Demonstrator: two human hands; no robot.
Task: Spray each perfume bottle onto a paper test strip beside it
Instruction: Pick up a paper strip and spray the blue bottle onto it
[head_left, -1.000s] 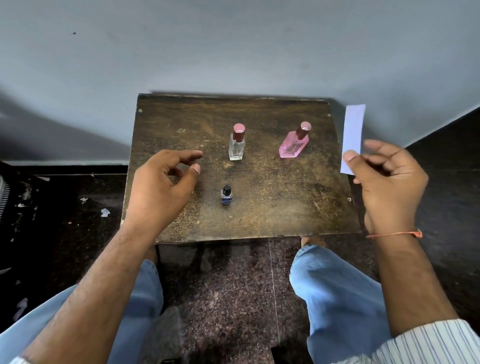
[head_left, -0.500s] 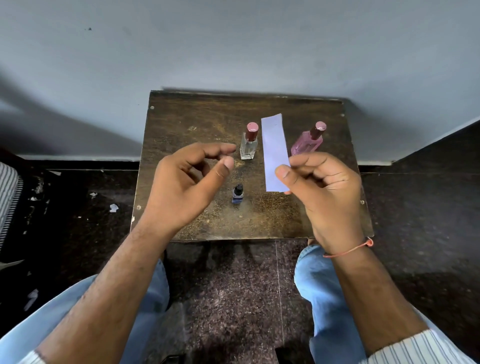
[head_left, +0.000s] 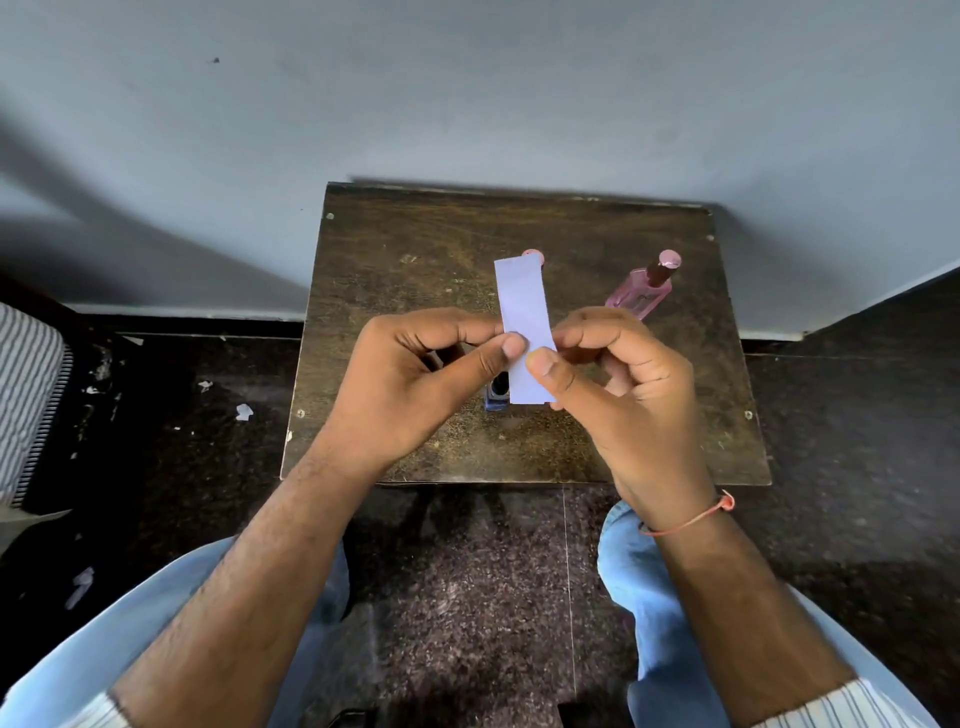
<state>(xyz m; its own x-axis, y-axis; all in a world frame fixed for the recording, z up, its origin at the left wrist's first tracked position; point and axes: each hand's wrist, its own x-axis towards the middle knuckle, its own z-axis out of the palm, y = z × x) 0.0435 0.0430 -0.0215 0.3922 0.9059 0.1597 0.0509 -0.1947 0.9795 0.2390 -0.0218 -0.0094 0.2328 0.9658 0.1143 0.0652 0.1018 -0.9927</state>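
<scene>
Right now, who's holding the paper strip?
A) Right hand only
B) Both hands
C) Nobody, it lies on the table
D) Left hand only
B: the left hand and the right hand each pinch the strip between thumb and fingers, holding it above the table.

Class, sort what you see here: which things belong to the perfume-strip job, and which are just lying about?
Part of the job:
paper strip, pinched by left hand and right hand
pink bottle
small dark bottle
pink cap showing behind the strip

Just lying about:
paper scraps on the floor
striped cloth at left
</scene>
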